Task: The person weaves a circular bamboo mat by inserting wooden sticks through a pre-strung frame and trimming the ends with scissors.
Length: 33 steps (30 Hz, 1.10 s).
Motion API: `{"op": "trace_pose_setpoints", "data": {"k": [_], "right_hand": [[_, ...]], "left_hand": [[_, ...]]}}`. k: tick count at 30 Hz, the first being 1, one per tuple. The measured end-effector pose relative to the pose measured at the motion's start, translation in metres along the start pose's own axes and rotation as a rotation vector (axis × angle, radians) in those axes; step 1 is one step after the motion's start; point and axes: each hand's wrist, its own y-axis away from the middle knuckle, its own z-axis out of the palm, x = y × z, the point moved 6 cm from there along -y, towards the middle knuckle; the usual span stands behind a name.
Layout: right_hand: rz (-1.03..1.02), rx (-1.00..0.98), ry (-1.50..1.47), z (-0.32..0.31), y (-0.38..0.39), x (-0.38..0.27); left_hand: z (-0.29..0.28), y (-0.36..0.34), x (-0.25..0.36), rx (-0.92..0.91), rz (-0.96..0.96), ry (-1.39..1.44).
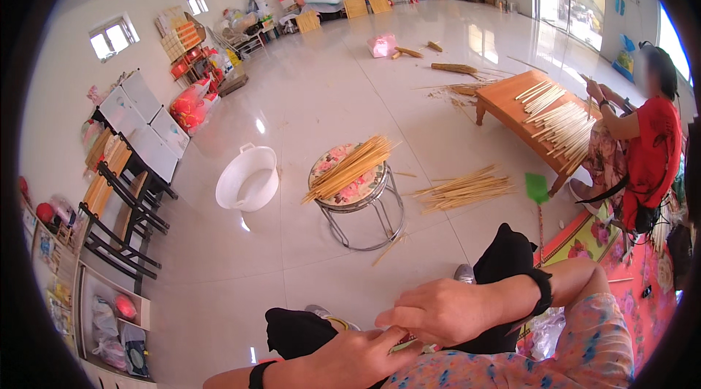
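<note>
Head view shows the work between two bare hands, held close together over the person's lap at the lower edge: a small pale piece (406, 346), mostly covered by fingers, so its shape and kind cannot be told. The left hand (365, 352) lies lower, thumb and forefinger drawn in toward the piece; the right hand (449, 309) arches over it from the other side, fingers bent down. Whether either grip truly pinches the piece or merely rests against it, I cannot tell.

Handling it well, as I judge it, calls for small finger movements rather than whole-arm ones: let one hand steady the piece while the other works it, press lightly, and settle both forearms so the fingertips stay aligned. Tilting the right hand back a little would give the eyes a clearer line to the piece.

Just beyond the knees, a round stool (398, 206) with a flowered seat bears a bundle of straw-coloured sticks (350, 170), laid slantwise and overhanging the seat's edge. A white tub (225, 185) stands on the floor to its left; loose sticks (467, 190) lie fanned on the tiles to its right. Farther right, a low wooden bench (504, 101) carries rows of paler sticks (562, 126), and a co-worker in red (657, 137) sits beside it, both hands raised near its edge.
</note>
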Motion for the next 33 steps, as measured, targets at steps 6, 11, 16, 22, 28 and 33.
{"op": "trace_pose_setpoints", "data": {"k": [6,11,16,22,28,33], "right_hand": [[0.050,-0.140,0.046,0.011,0.001,-0.011],[0.071,-0.122,-0.011,0.021,0.021,-0.025],[-0.066,-0.125,-0.015,0.041,0.016,-0.033],[-0.191,-0.140,0.210,0.010,0.062,-0.001],[0.402,0.201,0.196,-0.023,0.092,0.050],[0.030,0.351,-0.062,-0.003,0.025,0.007]], "left_hand": [[-0.003,0.005,0.008,-0.024,0.044,0.012],[0.029,0.019,0.020,-0.322,0.085,0.201],[0.040,0.045,0.020,-0.408,0.038,0.353],[0.016,0.061,0.010,-0.424,-0.234,0.372],[-0.009,0.095,-0.037,-0.118,-0.656,0.502],[0.010,0.041,-0.007,-0.136,-0.246,0.196]]}}
